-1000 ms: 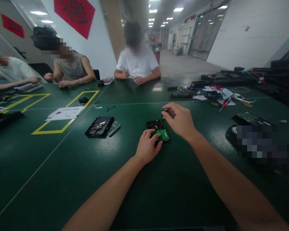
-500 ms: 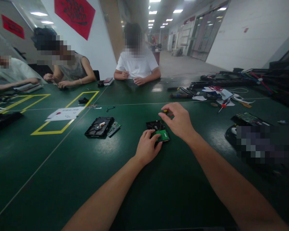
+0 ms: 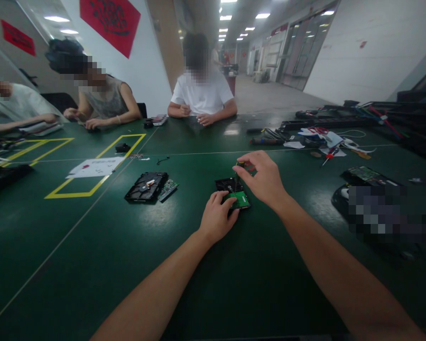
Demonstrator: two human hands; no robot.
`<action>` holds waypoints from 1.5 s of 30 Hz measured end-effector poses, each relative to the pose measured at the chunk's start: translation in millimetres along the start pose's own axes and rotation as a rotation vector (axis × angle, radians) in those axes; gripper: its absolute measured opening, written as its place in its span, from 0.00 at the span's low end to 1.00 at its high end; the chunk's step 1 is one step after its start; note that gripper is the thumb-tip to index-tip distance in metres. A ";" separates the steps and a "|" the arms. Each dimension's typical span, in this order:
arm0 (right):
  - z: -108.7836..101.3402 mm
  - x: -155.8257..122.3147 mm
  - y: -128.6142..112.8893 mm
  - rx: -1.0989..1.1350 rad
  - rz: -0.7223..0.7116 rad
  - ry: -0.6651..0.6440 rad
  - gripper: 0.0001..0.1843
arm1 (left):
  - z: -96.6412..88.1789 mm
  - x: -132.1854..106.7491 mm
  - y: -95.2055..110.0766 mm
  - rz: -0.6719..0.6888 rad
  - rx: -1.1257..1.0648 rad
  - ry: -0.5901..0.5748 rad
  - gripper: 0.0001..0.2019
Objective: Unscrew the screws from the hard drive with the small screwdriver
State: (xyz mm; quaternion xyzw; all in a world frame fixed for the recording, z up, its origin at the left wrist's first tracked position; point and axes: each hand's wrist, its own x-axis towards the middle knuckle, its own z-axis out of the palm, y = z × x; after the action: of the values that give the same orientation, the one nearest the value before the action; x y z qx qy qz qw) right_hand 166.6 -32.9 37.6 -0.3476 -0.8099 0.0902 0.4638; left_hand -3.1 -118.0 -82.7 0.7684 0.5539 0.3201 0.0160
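Observation:
A hard drive with a green circuit board on its near half lies on the table in front of me. My left hand bears on its left and near edge, fingers over the board and thumb at the near side, gripping it. Above the drive, my right hand pinches a small screwdriver between thumb and fingers. Its thin dark shaft points down at the drive near the board's far edge; whether the tip touches a screw cannot be made out. Most of the handle is hidden by the fingers.
Left of my hands lie another black hard drive and a loose circuit board. A red-tipped screwdriver, cables and papers lie to the right. A white sheet lies by yellow tape. Several people sit across the table.
My right hand has shifted very slightly left, and the screwdriver shaft now stands more upright over the drive. The left hand and the drive have stayed in place.

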 end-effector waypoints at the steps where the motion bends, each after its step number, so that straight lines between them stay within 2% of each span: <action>1: -0.4 0.3 0.5 -0.011 0.003 0.012 0.06 | 0.0 0.0 -0.1 -0.001 0.000 -0.002 0.17; 14: 0.2 0.3 -1.1 -0.012 0.000 0.001 0.03 | 0.4 0.2 0.2 -0.004 0.005 -0.004 0.18; 18: -1.4 1.2 -1.3 -0.069 0.029 0.013 0.07 | 0.4 -0.1 0.2 -0.002 -0.004 0.001 0.17; 22: -1.8 0.7 0.2 -0.071 0.020 -0.012 0.03 | 0.9 0.0 -0.3 0.002 -0.004 0.006 0.17; 26: -1.0 -0.2 0.4 -0.037 0.010 -0.020 0.06 | 0.2 0.4 0.1 0.005 -0.002 0.005 0.17; 35: -1.5 0.1 0.9 -0.088 0.022 0.015 0.04 | -1.5 0.9 1.3 0.003 -0.018 0.004 0.16; 39: 0.4 -0.8 4.3 -0.009 0.058 0.019 0.10 | -0.7 1.2 0.6 0.003 -0.017 0.001 0.15; 45: 1.4 -1.0 3.4 -0.014 0.043 0.023 0.08 | -0.3 1.3 0.8 0.003 -0.014 0.005 0.15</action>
State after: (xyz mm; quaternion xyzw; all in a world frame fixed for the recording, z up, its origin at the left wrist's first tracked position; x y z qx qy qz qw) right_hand 167.4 -30.7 34.6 -0.3692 -0.7975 0.0907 0.4684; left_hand -2.3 -117.3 -81.6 0.7682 0.5505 0.3261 0.0195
